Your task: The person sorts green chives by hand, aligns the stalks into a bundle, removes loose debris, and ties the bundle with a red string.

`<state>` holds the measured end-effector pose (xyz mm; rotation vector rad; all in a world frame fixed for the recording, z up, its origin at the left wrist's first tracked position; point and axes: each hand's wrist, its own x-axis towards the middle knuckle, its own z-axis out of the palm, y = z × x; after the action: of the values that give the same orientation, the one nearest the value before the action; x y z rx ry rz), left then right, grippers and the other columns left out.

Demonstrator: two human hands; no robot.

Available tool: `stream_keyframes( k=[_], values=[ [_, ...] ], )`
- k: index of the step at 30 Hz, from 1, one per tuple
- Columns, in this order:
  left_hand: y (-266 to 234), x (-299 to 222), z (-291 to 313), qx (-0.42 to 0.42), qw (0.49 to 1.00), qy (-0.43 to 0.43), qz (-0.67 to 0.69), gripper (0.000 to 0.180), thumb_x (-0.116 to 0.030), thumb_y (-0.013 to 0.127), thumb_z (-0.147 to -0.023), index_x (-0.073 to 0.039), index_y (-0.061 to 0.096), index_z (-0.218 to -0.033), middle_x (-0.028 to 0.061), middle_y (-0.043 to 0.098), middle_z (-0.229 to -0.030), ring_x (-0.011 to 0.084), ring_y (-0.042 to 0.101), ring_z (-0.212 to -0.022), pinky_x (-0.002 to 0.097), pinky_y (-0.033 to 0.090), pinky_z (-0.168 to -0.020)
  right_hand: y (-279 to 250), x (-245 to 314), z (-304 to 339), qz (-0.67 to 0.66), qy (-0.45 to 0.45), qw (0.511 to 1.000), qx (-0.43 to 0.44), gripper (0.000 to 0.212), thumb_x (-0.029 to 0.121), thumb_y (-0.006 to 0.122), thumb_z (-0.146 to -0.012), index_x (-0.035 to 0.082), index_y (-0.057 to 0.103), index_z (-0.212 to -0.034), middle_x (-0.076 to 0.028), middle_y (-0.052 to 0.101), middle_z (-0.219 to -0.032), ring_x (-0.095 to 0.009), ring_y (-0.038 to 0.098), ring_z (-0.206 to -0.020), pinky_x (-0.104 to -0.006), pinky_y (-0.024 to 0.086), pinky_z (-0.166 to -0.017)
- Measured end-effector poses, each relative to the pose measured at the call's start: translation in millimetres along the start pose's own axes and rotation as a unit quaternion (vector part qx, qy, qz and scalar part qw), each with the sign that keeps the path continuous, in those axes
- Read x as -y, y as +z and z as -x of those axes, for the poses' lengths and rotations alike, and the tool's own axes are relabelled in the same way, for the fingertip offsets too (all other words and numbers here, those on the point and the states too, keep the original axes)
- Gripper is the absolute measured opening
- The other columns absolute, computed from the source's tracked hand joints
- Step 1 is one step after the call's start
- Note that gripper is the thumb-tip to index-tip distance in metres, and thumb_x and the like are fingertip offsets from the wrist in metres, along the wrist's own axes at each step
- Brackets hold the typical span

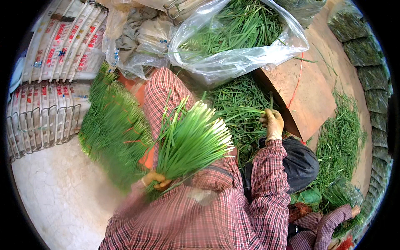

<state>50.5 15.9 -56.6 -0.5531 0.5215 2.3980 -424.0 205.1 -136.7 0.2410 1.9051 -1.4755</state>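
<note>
A thick bunch of green chives (189, 139) lies across my lap, its pale cut ends fanned toward the upper right. My left hand (155, 181) is closed around the leafy end of that bunch. Farther right, my right hand (273, 125) pinches a few loose chive stalks (243, 111) with its fingertips. Those stalks stretch leftward over a loose heap of chives (248, 139) in front of me. Beside my left leg lie tied chive bundles (114, 121) with thin red bands, partly blurred.
An open clear plastic bag (237, 62) full of chives stands ahead. Brown cardboard (302, 93) borders the heap on its right. White crates (62, 46) are stacked at the left. Scattered greens (341, 141) and a row of dark stacked packs (366, 50) lie right. Another person's hand (355, 211) shows lower right.
</note>
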Motion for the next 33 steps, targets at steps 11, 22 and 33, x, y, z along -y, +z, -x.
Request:
stream_keyframes(
  k=[11, 22, 33],
  values=[
    [-7, 0, 1, -0.009, 1.0, -0.016, -0.015, 0.037, -0.036, 0.065, -0.093, -0.005, 0.057, -0.073, 0.0013, 0.046, -0.053, 0.0096, 0.043, -0.044, 0.0263, 0.029, -0.042, 62, 72, 71, 0.241, -0.036, 0.897, 0.369, 0.08, 0.048, 0.07, -0.09, -0.001, 0.046, -0.148, -0.024, 0.051, -0.149, -0.032, 0.053, -0.135, -0.0391, 0.045, -0.11],
    [-14, 9, 3, -0.075, 0.995, -0.024, -0.058, 0.037, -0.035, 0.066, -0.092, -0.005, 0.058, -0.073, 0.0015, 0.047, -0.053, 0.0099, 0.043, -0.044, 0.0267, 0.029, -0.042, 69, 31, 44, 0.175, -0.02, 0.92, 0.351, 0.027, 0.023, 0.078, -0.086, 0.003, 0.075, -0.104, -0.005, 0.073, -0.094, -0.014, 0.067, -0.085, -0.0296, 0.053, -0.082],
    [-12, 15, 1, 0.018, 1.0, 0.005, 0.025, 0.038, -0.037, 0.065, -0.097, -0.005, 0.061, -0.077, 0.0027, 0.052, -0.061, 0.0106, 0.044, -0.044, 0.028, 0.03, -0.04, 80, 50, 30, 0.37, -0.204, 0.88, 0.219, 0.072, 0.048, 0.071, -0.09, 0.003, 0.055, -0.143, -0.02, 0.06, -0.141, -0.031, 0.059, -0.128, -0.039, 0.047, -0.107]
  ],
)
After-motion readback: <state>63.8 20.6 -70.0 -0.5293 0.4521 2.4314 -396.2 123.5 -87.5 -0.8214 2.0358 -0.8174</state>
